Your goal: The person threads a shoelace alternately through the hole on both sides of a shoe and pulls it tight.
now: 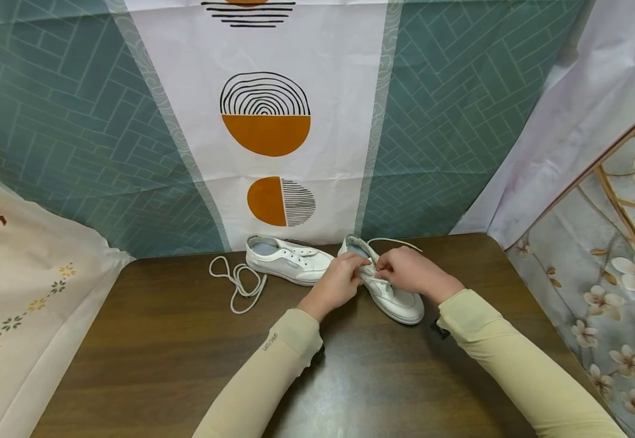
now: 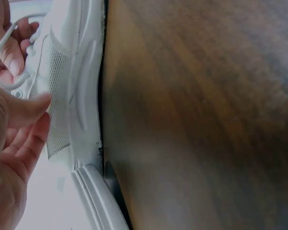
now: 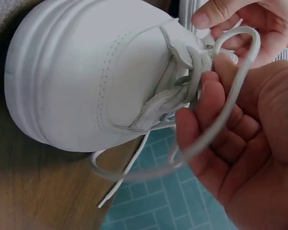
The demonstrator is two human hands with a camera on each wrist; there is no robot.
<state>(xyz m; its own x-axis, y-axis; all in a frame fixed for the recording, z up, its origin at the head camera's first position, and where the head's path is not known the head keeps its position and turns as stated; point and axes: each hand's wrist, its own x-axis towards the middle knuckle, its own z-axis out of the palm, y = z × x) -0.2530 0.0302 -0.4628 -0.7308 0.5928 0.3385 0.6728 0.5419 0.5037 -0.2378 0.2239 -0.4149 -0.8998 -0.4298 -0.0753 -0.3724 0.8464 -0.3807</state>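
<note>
A white lace-up shoe (image 1: 396,301) lies on the table with its toe toward the front right. At its eyelets my right hand (image 1: 413,269) pinches a white shoelace (image 3: 233,91), which bends in a loop over the fingers in the right wrist view. My left hand (image 1: 339,283) is at the shoe's near side, thumb and fingers bent close to the mesh panel (image 2: 60,91). Whether its fingertips grip anything cannot be made out. Part of the lace (image 1: 396,241) trails behind the shoe.
A second white shoe (image 1: 290,263) lies to the left, its toe near my left hand. Beside it a loose white shoelace (image 1: 241,283) is coiled on the brown table (image 1: 186,353). A patterned curtain (image 1: 339,121) hangs along the table's back edge.
</note>
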